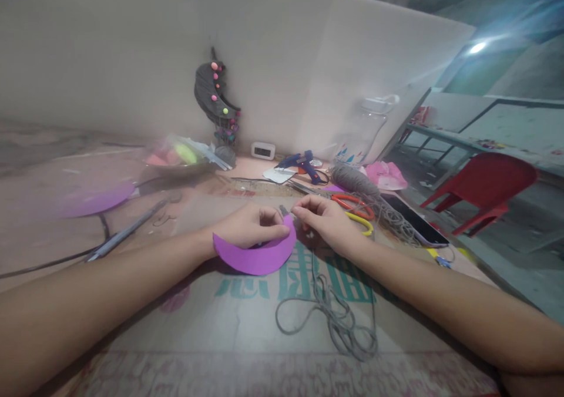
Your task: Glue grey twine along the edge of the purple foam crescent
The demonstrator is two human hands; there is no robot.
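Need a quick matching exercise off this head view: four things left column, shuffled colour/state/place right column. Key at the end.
Things
1. Crescent-shaped cutout
2. Hot glue gun
3. Plastic chair
4. Loose yarn strand

Descriptions
A. Red, off to the far right
B. Grey, lying in slack loops
C. Purple, held in the left hand
D. Dark blue, beyond both hands

Pairs: 1-C, 2-D, 3-A, 4-B

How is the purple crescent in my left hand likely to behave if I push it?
The purple crescent is likely light, looking like thin sheet. It seems fairly stiff: it extends from the left hand without visibly sagging. Its pointed free end may crease easily.
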